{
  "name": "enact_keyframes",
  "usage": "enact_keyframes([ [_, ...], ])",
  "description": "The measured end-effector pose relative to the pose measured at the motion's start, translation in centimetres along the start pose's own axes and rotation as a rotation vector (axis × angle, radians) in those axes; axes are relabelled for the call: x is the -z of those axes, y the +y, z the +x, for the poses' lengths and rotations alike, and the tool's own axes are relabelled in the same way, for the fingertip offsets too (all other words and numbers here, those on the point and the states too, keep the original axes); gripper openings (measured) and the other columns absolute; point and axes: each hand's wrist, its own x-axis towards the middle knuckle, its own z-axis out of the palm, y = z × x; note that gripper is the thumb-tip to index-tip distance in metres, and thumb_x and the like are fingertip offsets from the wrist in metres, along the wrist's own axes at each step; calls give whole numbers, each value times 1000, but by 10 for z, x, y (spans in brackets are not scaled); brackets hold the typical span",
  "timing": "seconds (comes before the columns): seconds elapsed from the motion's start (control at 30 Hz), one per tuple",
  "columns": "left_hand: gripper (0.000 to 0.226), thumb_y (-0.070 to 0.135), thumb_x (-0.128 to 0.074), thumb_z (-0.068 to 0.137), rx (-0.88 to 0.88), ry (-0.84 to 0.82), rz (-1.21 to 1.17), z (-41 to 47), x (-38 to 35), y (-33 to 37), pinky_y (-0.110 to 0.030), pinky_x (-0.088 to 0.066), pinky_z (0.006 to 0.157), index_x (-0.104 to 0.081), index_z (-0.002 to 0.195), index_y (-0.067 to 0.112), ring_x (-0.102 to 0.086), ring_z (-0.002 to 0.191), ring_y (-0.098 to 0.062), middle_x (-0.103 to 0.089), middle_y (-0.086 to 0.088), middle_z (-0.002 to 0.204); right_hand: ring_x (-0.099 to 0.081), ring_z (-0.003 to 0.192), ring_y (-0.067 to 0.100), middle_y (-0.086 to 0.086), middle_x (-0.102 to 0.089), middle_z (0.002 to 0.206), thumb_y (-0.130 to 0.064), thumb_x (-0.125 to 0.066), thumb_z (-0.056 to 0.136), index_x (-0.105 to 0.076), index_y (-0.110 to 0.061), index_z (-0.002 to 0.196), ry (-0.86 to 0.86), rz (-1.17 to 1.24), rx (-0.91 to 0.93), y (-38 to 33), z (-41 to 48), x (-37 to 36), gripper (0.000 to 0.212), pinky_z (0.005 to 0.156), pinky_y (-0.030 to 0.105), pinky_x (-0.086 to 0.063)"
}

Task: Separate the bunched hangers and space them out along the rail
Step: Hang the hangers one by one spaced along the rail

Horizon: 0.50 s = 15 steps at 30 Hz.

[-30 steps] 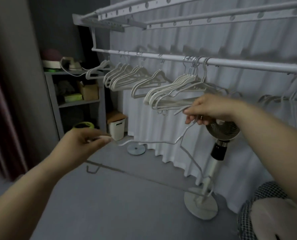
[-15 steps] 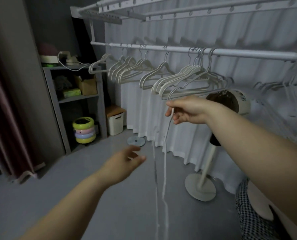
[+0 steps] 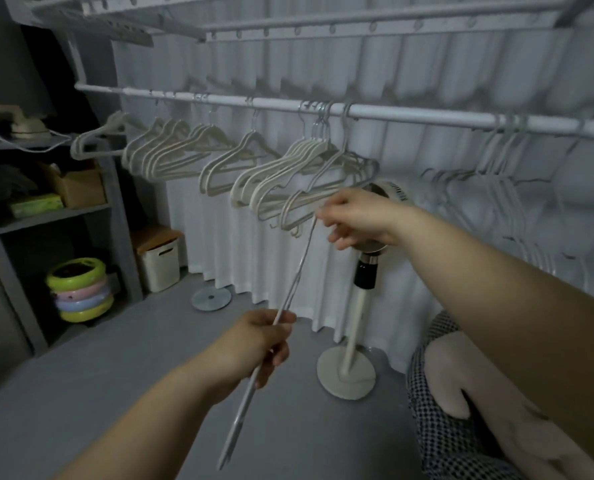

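The hangers (image 3: 281,181) sit on the rail (image 3: 427,116) in clumps: a tight bunch near its left end, one alone beside that, a denser bunch at the middle, and another toward the right end. The left hand (image 3: 257,344) is wrapped round a thin pole (image 3: 290,296) low on its length. The right hand (image 3: 354,220) pinches the pole's top end just below the middle bunch, its other fingers loosely spread. The forked tip points down at the floor.

The step looks like getting the pole ready for that middle bunch. To do it well, I'd keep the lower grip firm and steer with the upper one. Take one hook at a time and slide it toward the bare stretch of rail right of the middle (the arms overlap, so a hard shove would likely drag the neighbours along).

A cardboard box (image 3: 77,185) stands on the shelf (image 3: 46,216) at the left; its contents cannot be made out. A white bin (image 3: 158,266) on the floor by the shelf's right edge has a brown cover, so its inside is hidden.
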Motion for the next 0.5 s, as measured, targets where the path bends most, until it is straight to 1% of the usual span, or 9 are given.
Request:
enact_keyframes([
  [0.03, 18, 8, -36, 97, 13, -15, -10, 9, -5, 4, -12, -25, 30, -48, 110, 8, -29, 22, -9, -40, 0, 38, -56, 67, 15, 5, -52, 92, -24, -56, 89, -49, -14, 100, 37, -155, 20, 2, 1, 16, 16, 60, 27, -51],
  [0.07, 19, 7, -36, 97, 24, -36, -22, 20, -11, 9, -12, -24, 30, -49, 111, 6, -29, 21, -9, -38, 1, 37, -58, 72, 18, 6, -54, 96, -24, -57, 88, -48, -12, 111, 84, -256, 42, 2, 2, 34, 28, 66, 31, -51],
  [0.1, 21, 7, -36, 97, 32, -59, -44, 30, -18, 15, -11, -23, 30, -49, 113, 5, -28, 21, -9, -36, 2, 36, -59, 80, 21, 8, -56, 101, -23, -59, 87, -47, -9, 118, 140, -316, 74, 2, 3, 53, 36, 73, 34, -50],
  [0.13, 22, 7, -36, 97, 31, -75, -67, 41, -25, 22, -11, -23, 29, -49, 114, 4, -27, 22, -9, -33, 3, 35, -58, 90, 23, 10, -57, 106, -23, -59, 86, -48, -8, 122, 207, -374, 113, 1, 3, 73, 40, 79, 35, -48],
  [0.17, 22, 7, -36, 97, 20, -85, -82, 52, -34, 31, -11, -23, 29, -50, 113, 4, -26, 22, -8, -32, 4, 34, -56, 97, 23, 10, -57, 111, -22, -60, 86, -50, -7, 122, 291, -447, 150, 2, 2, 92, 40, 83, 32, -44],
  [0.23, 19, 7, -36, 97, -42, -82, -76, 74, -52, 48, -12, -24, 28, -51, 108, 8, -26, 22, -7, -31, 6, 32, -55, 104, 23, 10, -59, 117, -20, -59, 86, -54, -8, 118, 464, -587, 197, 11, 2, 130, 35, 87, 29, -41],
  [0.33, 18, 8, -38, 96, -150, -62, -77, 107, -81, 71, -14, -26, 29, -55, 101, 12, -28, 23, -7, -32, 6, 31, -48, 116, 28, 13, -55, 125, -18, -55, 88, -52, -7, 121, 649, -771, 175, 35, 7, 179, 35, 96, 31, -37],
  [0.4, 18, 7, -40, 95, -210, -40, -96, 126, -95, 82, -16, -26, 28, -57, 96, 14, -28, 24, -8, -32, 5, 30, -40, 124, 29, 13, -48, 133, -21, -54, 87, -46, -9, 129, 696, -910, 154, 51, 11, 203, 44, 101, 33, -31],
  [0.5, 20, 7, -41, 95, -279, 15, -68, 152, -114, 97, -17, -28, 29, -56, 88, 19, -30, 24, -7, -33, 3, 28, -31, 132, 28, 11, -35, 145, -25, -57, 85, -32, -12, 139, 678, -1065, 167, 68, 18, 229, 61, 107, 32, -23],
])
